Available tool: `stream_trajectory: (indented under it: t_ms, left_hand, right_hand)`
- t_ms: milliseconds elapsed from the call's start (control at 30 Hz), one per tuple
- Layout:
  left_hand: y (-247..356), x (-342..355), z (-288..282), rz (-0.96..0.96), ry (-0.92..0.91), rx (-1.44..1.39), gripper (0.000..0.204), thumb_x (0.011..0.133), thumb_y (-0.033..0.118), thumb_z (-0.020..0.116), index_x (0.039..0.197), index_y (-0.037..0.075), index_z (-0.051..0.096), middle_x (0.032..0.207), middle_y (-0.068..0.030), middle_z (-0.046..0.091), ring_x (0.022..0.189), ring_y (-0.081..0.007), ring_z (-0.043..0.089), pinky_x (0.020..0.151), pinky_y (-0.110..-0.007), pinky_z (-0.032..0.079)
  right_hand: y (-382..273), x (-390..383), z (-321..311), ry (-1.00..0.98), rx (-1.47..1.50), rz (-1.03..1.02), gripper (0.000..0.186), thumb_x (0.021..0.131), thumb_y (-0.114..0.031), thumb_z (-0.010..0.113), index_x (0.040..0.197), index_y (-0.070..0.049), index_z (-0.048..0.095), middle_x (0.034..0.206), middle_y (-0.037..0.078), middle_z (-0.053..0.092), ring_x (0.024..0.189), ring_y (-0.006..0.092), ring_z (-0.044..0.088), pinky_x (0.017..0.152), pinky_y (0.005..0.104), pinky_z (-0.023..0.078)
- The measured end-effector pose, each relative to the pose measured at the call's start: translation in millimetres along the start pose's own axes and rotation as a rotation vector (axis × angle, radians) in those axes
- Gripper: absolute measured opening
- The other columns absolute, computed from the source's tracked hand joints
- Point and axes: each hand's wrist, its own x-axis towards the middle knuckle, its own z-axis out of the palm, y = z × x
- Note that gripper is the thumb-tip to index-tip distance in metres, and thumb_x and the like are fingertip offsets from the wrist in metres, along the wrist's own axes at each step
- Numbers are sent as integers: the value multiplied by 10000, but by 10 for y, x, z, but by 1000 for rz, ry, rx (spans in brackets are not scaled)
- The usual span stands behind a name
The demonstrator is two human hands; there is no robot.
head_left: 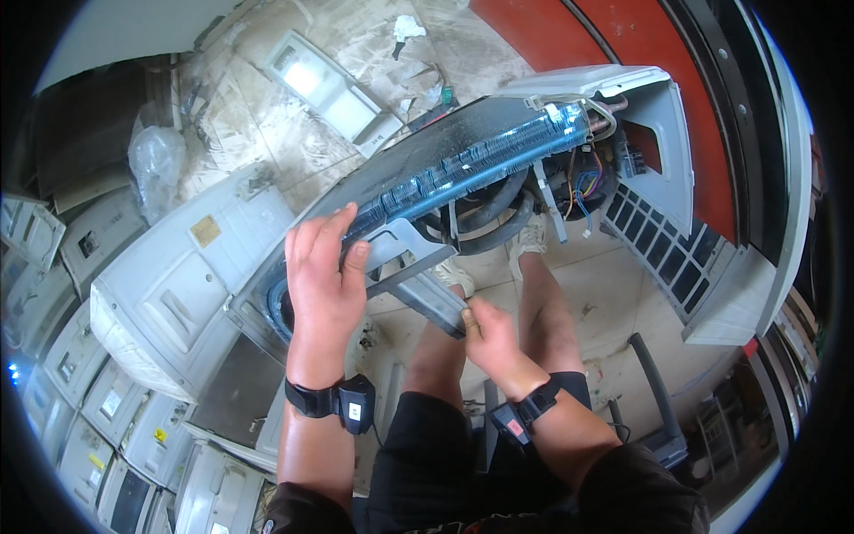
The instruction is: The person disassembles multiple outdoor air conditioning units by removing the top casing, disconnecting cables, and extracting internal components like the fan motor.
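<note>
A metal bracket (425, 296) with a wide channel-shaped leg slants out of an opened outdoor air-conditioner unit. My right hand (495, 345) is closed round the leg's lower end, thumb on top. My left hand (322, 271) rests on the unit's near left corner, fingers stretched out against the coil edge and thumb apart, next to the bracket's upper plate. Blue-tinted finned coil (480, 173) runs along the unit's top. Below it show black curved parts (487, 218), a narrow metal strip (549, 203) and loose coloured wires (587, 184).
A white casing panel (187, 285) leans at the left beside several stacked units (107, 400). Beyond lie a long white cover (325, 89) and a clear plastic bag (157, 165). At right stand a grilled side panel (663, 245) and a red surface (712, 151). My legs straddle the near side.
</note>
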Motion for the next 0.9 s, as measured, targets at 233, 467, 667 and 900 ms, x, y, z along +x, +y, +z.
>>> stream_trajectory:
  t_ms: [233,467,667,900]
  left_hand:
    - [-29,-30,28,43,-38,46,480,862,165,678,1305,21,563,1144,-172,569,1073,-360,509,982,-435,401]
    - [344,-470,42,-37,-197,286,839,740,291,797,1443,51,406,1542,-241,249,1436,-428,217,1157,-593,148]
    - [346,-1066,465,-64,-142,120,862,705,252,817,1412,-1,395,1403,-202,430,1351,-400,366,1128,-578,236]
    - [391,-1348,647,-132,-79,73,797,720,242,808,1391,49,421,1387,-173,439,1318,-372,408,1111,-579,247]
  right_hand:
    - [-20,-16,93,1,52,28,95,889,-55,590,840,-19,518,758,211,558,747,447,570,639,490,449]
    - [168,-169,104,-224,45,85,101,911,-83,578,866,-22,511,791,227,563,781,458,561,664,486,448]
    - [419,-358,-202,-293,-95,137,86,916,-98,601,945,-18,606,857,215,630,814,420,614,711,415,495]
    - [510,226,-1086,106,-422,37,204,857,-73,663,1050,-27,616,986,180,643,918,381,616,814,437,511]
